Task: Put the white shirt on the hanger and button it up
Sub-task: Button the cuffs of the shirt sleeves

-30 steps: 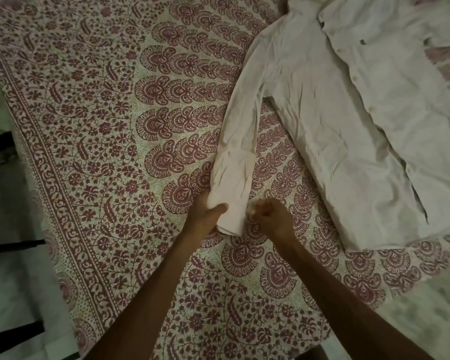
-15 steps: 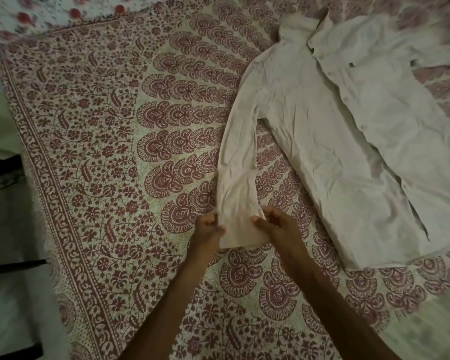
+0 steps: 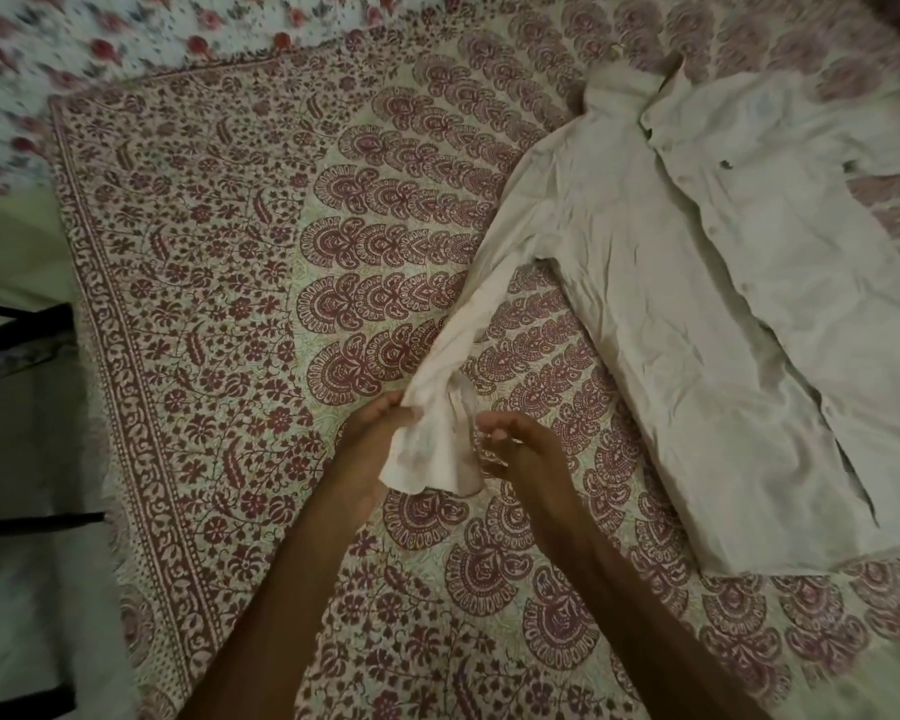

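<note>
The white shirt (image 3: 697, 314) lies front up on a maroon patterned bedspread (image 3: 219, 304), collar toward the top, its button placket running down the right half. Its left sleeve (image 3: 468, 314) stretches down to my hands. My left hand (image 3: 370, 439) grips the sleeve cuff (image 3: 432, 454), which is lifted and bunched. My right hand (image 3: 515, 444) sits at the cuff's right edge with fingers curled toward the cloth; whether it pinches the cuff is unclear. No hanger shows in the head view.
A floral sheet (image 3: 74, 54) lies beyond the bedspread's top left. The bed's left edge drops to a pale floor with dark bars (image 3: 17, 324). The shirt's right side runs out of frame.
The cuff, held flat between both hands half a second ago, is now lifted and bunched in my left hand. The camera has tilted, bringing the collar and floral sheet into sight.
</note>
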Tool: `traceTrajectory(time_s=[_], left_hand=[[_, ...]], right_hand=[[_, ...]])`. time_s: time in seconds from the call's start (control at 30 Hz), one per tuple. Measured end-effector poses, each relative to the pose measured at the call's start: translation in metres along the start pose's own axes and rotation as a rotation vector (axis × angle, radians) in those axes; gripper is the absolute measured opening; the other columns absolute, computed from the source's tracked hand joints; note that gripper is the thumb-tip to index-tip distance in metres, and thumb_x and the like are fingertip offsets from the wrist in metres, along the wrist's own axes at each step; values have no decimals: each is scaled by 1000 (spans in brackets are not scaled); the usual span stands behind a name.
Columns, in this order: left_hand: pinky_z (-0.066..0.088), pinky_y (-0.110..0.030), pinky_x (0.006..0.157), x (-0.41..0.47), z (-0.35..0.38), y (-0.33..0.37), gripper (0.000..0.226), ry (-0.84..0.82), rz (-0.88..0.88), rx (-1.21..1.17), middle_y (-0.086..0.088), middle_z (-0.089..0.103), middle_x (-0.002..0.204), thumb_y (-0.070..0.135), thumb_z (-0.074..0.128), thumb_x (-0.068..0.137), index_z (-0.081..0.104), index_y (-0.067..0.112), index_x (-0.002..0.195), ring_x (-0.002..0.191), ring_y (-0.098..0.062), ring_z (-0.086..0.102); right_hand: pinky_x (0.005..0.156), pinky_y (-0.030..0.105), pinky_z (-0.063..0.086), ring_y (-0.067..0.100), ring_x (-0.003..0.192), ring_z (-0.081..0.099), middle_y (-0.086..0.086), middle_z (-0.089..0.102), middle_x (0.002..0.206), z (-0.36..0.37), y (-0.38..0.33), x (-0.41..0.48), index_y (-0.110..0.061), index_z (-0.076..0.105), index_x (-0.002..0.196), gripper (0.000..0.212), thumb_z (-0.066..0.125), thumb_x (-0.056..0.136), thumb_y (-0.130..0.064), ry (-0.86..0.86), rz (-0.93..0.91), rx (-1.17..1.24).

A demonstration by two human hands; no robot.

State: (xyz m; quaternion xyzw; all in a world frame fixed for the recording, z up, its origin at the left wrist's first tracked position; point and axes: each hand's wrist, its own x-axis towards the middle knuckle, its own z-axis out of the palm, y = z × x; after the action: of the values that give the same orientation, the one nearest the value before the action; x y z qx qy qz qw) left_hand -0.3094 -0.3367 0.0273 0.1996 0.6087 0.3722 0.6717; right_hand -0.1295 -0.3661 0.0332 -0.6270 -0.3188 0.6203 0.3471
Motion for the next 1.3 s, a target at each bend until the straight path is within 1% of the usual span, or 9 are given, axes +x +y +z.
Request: traceTrajectory(time_s=[0.07, 0.13, 0.23, 0.33, 0.5, 0.73, 0.97, 1.1, 1.3], left_hand=[[57, -32, 77, 3, -4, -3, 21, -40, -50, -84, -5, 75, 99, 4, 56, 93, 68, 12, 109, 88, -19, 71], [56, -38, 87, 10, -8, -14, 24, -29, -74, -29, -7, 74, 108, 9, 58, 94, 65, 12, 117, 98, -22, 70], [55, -41, 90, 20, -13, -40, 32, 35, -80, 172, -10, 71, 113, 13, 66, 90, 62, 5, 121, 100, -27, 68], [50, -13, 65, 21, -14, -58, 34, 202, 133, 478, 0, 63, 99, 8, 72, 84, 54, 6, 113, 82, -8, 61], [38, -19, 72, 7, -10, -79, 29, 338, 601, 1093, 0, 50, 106, 12, 74, 78, 54, 15, 99, 95, -13, 47], [46, -21, 76, 3, -8, -109, 27, 163, 548, 1093, 3, 50, 108, 22, 73, 82, 58, 18, 104, 98, -13, 50], [50, -28, 72, 3, -4, -109, 12, 141, 623, 1260, -5, 55, 98, 18, 71, 86, 63, 9, 86, 90, -18, 52], [45, -14, 60, 3, 0, -89, 13, 135, 341, 948, 5, 63, 80, 21, 74, 84, 64, 15, 76, 70, -9, 60], [59, -26, 59, -3, 18, -57, 8, 0, 201, 671, -1, 70, 69, 10, 77, 77, 69, 14, 77, 62, -13, 69]], right_hand=[[73, 30, 55, 21, 100, 66, 2, 64, 118, -4, 12, 2, -16, 57, 122, 28, 62, 95, -20, -10, 99, -108], [78, 35, 58, 17, 99, 68, 2, 65, 120, -7, 26, 7, -22, 49, 130, 52, 73, 86, -37, -150, 281, -61], [75, 36, 59, 23, 88, 71, 12, 71, 112, -6, 37, 15, -14, 58, 121, 41, 74, 86, -26, -221, 386, 59], [62, 34, 61, 23, 83, 71, 8, 71, 101, -3, 44, 21, -9, 61, 108, 25, 70, 85, -5, 99, 206, -97], [55, 25, 53, 6, 65, 64, -12, 64, 77, -8, 52, 16, -18, 63, 93, 15, 73, 83, -18, 335, -208, -567], [61, 34, 55, 12, 67, 61, -5, 66, 79, -2, 64, 5, -20, 70, 89, 13, 73, 80, -11, 366, -306, -722], [54, 37, 59, 11, 54, 68, -9, 72, 68, 6, 69, 12, -28, 72, 74, 10, 79, 80, -23, 310, 14, -509], [49, 35, 58, 15, 55, 70, -5, 74, 69, 7, 68, 12, -26, 74, 78, 16, 82, 75, -12, 321, 75, -419], [59, 32, 60, 21, 73, 75, 5, 77, 82, 10, 58, -3, -12, 72, 94, 27, 81, 73, 2, 377, 72, -25]])
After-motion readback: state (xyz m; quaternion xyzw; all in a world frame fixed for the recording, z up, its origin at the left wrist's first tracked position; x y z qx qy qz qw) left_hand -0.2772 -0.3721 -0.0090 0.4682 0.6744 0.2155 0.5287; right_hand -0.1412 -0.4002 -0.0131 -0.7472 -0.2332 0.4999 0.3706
